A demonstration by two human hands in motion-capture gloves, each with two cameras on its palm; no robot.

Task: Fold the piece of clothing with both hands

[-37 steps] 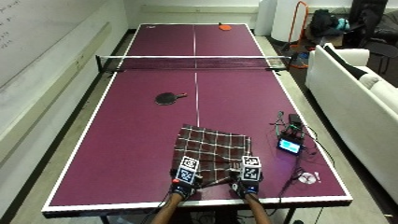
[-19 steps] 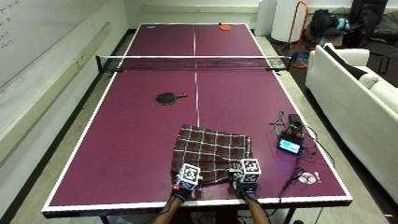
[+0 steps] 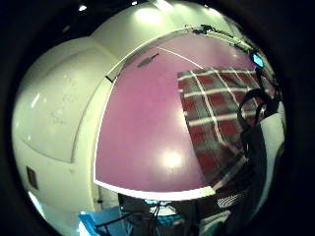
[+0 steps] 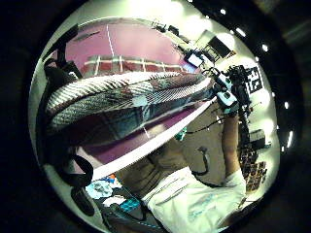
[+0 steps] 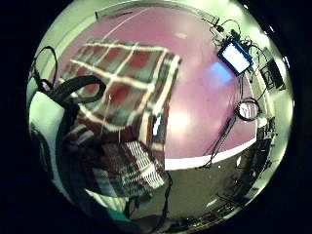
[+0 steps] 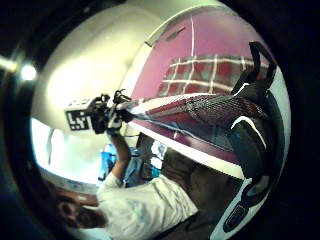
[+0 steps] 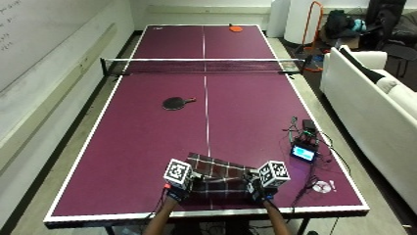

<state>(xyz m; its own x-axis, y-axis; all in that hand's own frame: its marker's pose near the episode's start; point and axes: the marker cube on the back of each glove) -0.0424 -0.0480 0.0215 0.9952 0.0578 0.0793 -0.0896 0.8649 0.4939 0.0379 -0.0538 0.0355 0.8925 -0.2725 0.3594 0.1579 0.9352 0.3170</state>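
Note:
A red, grey and white plaid cloth [image 7: 218,172] lies at the near end of the purple table [image 7: 130,147], its far part flat on the top. My left hand [image 7: 177,189] grips its near left corner and my right hand [image 7: 261,189] its near right corner. The near hem [image 4: 126,92] is lifted and stretched between the two hands above the table's front edge; the left thumb side view shows the right hand [image 4: 228,97] at its other end. In the right thumb side view the same hem [image 6: 200,107] runs to the left hand [image 6: 107,117].
A black paddle [image 7: 174,103] lies mid-table, a red one [image 7: 234,28] at the far end behind the net [image 7: 203,66]. A small lit screen device [image 7: 304,152] with cables and a tape ring [image 7: 320,186] sit right of the cloth. A white sofa [image 7: 378,98] stands at the right.
Both hands have drawn back toward the table's front edge with the cloth's near hem. The far edge of the cloth has slid closer, so less of it shows on the table.

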